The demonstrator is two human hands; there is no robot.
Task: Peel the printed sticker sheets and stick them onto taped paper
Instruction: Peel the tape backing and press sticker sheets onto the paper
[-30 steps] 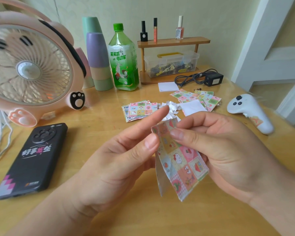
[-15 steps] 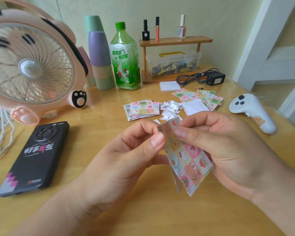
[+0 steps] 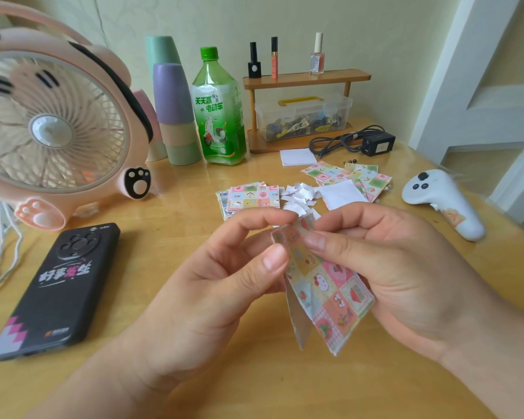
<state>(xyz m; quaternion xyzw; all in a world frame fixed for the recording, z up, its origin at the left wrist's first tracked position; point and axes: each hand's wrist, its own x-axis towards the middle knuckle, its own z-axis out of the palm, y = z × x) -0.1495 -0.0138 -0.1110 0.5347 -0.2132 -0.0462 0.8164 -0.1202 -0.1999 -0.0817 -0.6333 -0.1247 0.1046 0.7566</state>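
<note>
fingertips [image 3: 274, 257] of the left hand [image 3: 212, 285] pinch the top left corner of a printed sticker sheet [image 3: 330, 285], thumb on the near side and forefinger curled over the far side. the right hand [image 3: 390, 267] clamps the same top edge just beside them, thumb on the printed face and the other fingers curled behind. the sheet hangs corner-down between the two hands, above the wooden table [image 3: 254, 385] and not touching it. a pale backing layer [image 3: 298, 322] stands apart from it along the lower left edge.

a pink cat-faced fan [image 3: 52, 128] fills the far left. a black phone [image 3: 58, 285] lies back-up on the near left. right of the fan stand stacked cups [image 3: 176, 101] and a green bottle [image 3: 220, 110], then a wooden rack [image 3: 306, 78] with a clear box [image 3: 303, 116] under its shelf. a white controller [image 3: 442, 201] lies at the right edge, and a black adapter [image 3: 378, 143] with a coiled cable lies in front of the rack.

just beyond the hands lie a stack of sticker sheets [image 3: 254, 196], some fanned sheets [image 3: 345, 173] to its right, a white paper square [image 3: 342, 195] on those, a white pad [image 3: 297, 157] farther off, and a heap of white scraps [image 3: 300, 196] between the stack and the square. three small polish bottles [image 3: 254, 62] stand on the rack's top.
</note>
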